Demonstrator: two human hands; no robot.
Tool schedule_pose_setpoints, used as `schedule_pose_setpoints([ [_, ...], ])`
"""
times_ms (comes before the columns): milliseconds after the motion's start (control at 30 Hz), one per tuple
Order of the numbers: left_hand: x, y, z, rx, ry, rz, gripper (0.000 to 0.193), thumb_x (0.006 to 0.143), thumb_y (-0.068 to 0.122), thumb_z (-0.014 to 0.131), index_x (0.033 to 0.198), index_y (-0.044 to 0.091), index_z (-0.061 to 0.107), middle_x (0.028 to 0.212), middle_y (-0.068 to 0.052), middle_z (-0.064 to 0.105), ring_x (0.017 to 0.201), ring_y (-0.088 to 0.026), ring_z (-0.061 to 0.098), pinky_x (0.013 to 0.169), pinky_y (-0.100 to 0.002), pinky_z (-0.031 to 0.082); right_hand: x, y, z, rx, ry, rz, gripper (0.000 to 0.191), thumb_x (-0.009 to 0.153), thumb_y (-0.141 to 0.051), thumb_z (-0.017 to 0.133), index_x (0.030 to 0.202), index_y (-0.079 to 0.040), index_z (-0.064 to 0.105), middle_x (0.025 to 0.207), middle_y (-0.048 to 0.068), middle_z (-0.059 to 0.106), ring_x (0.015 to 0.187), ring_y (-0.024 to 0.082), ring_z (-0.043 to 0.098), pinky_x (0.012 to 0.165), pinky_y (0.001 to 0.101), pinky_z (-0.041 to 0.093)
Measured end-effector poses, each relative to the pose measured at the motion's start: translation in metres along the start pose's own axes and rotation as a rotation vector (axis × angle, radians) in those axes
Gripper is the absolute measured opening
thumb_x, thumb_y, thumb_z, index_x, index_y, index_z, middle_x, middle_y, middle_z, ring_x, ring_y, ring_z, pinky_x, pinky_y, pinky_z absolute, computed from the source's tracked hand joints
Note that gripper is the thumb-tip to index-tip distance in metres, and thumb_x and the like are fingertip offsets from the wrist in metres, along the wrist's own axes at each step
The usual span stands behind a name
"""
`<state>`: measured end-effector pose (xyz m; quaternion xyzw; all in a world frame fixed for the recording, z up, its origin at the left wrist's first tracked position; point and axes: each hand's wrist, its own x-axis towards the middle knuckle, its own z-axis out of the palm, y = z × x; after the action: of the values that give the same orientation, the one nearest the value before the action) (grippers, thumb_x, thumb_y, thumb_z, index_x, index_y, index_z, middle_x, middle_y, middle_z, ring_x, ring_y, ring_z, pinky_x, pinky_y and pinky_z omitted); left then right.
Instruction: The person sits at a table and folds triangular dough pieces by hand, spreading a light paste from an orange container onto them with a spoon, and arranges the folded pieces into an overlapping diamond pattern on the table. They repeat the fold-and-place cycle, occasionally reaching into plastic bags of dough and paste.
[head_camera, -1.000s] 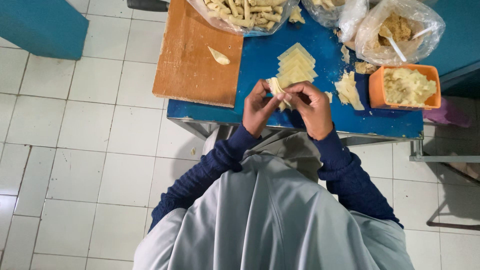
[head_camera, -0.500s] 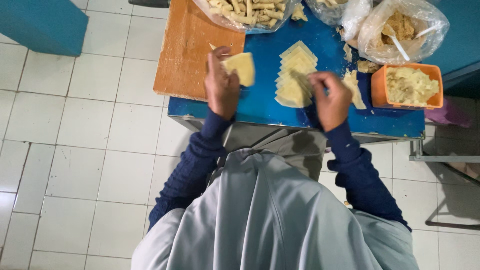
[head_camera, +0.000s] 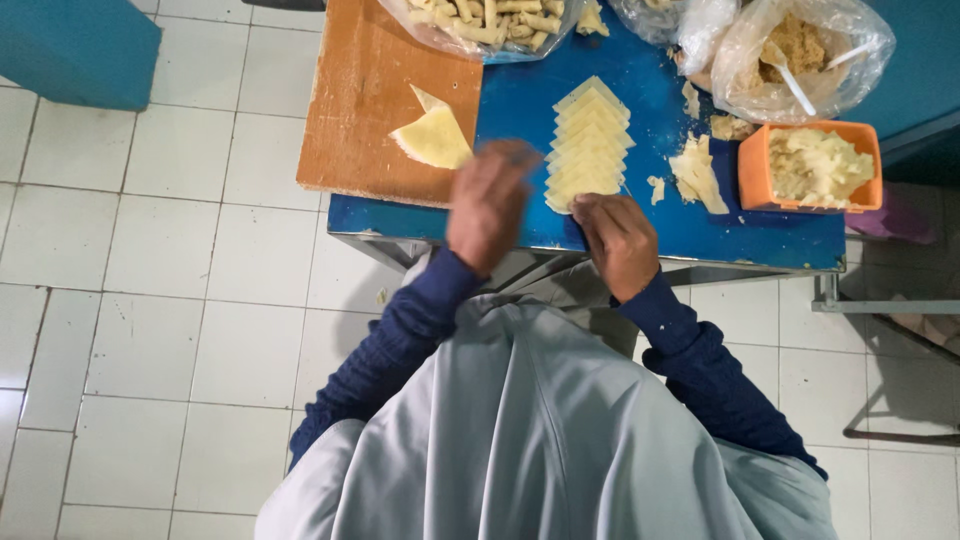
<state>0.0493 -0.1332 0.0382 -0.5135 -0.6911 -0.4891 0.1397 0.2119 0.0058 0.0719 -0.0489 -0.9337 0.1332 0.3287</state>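
A fanned stack of pale yellow square wrappers (head_camera: 588, 145) lies on the blue table (head_camera: 520, 120). My right hand (head_camera: 618, 240) rests at the stack's near end, fingers on the lowest wrapper. My left hand (head_camera: 488, 205) hovers blurred over the table edge, just left of the stack, holding nothing that I can see. One single wrapper (head_camera: 432, 137) lies flat on the wooden board (head_camera: 370, 110), with a small folded piece (head_camera: 428, 98) behind it.
An orange tub of pale filling (head_camera: 812, 165) stands at the right. Torn wrapper scraps (head_camera: 698, 172) lie beside it. Plastic bags hold rolled pieces (head_camera: 490, 18) and crumbly filling with a spoon (head_camera: 800, 50). White floor tiles surround the table.
My left hand has let go of the wrapper on the wooden board and pulled back right toward the stack. My right hand has slid to the stack's near end.
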Motion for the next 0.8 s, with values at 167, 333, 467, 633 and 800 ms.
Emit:
schedule_pose_setpoints([
  [167, -0.019, 0.018, 0.028, 0.121, -0.309, 0.148, 0.048, 0.096, 0.024, 0.069, 0.140, 0.007, 0.061, 0.140, -0.009, 0.060, 0.140, -0.029, 0.047, 0.116, -0.049, 0.035, -0.007, 0.009, -0.009, 0.079, -0.039, 0.088, 0.012, 0.094, -0.001, 0.073, 0.105, 0.000, 0.072, 0.116, 0.012, 0.072, 0.104, 0.031, 0.069, 0.086, 0.0391, 0.056],
  [333, -0.025, 0.019, 0.031, 0.275, -0.372, 0.167, 0.046, 0.099, 0.033, 0.067, 0.139, 0.010, 0.059, 0.142, -0.007, 0.056, 0.144, -0.025, 0.041, 0.121, -0.056, 0.028, -0.025, 0.055, -0.072, -0.053, 0.042, 0.243, 0.018, 0.096, -0.014, 0.081, 0.105, -0.008, 0.067, 0.114, 0.009, 0.069, 0.112, 0.031, 0.064, 0.100, 0.0427, 0.049],
  [467, -0.025, 0.019, 0.031, 0.275, -0.358, 0.175, 0.047, 0.100, 0.035, 0.065, 0.139, 0.011, 0.059, 0.142, -0.007, 0.056, 0.145, -0.025, 0.040, 0.123, -0.057, 0.025, -0.051, 0.101, -0.141, -0.476, -0.074, 0.276, 0.041, 0.094, -0.033, 0.082, 0.128, -0.014, 0.072, 0.132, 0.012, 0.054, 0.129, 0.038, 0.049, 0.106, 0.0530, 0.037],
  [633, -0.024, 0.020, 0.027, 0.277, -0.368, 0.165, 0.044, 0.101, 0.035, 0.064, 0.138, 0.012, 0.060, 0.141, -0.006, 0.056, 0.146, -0.024, 0.040, 0.123, -0.058, 0.024, -0.088, 0.125, -0.153, -0.880, -0.204, 0.345, 0.053, 0.086, -0.043, 0.090, 0.130, -0.026, 0.065, 0.140, 0.005, 0.044, 0.139, 0.034, 0.036, 0.115, 0.0524, 0.029],
  [800, -0.022, 0.021, 0.027, 0.259, -0.362, 0.150, 0.045, 0.101, 0.037, 0.064, 0.138, 0.012, 0.059, 0.140, -0.007, 0.056, 0.144, -0.025, 0.041, 0.123, -0.059, 0.024, -0.095, 0.152, -0.131, -0.957, -0.254, 0.292, 0.071, 0.079, -0.046, 0.094, 0.139, -0.023, 0.065, 0.147, 0.012, 0.039, 0.145, 0.038, 0.032, 0.114, 0.0576, 0.025],
])
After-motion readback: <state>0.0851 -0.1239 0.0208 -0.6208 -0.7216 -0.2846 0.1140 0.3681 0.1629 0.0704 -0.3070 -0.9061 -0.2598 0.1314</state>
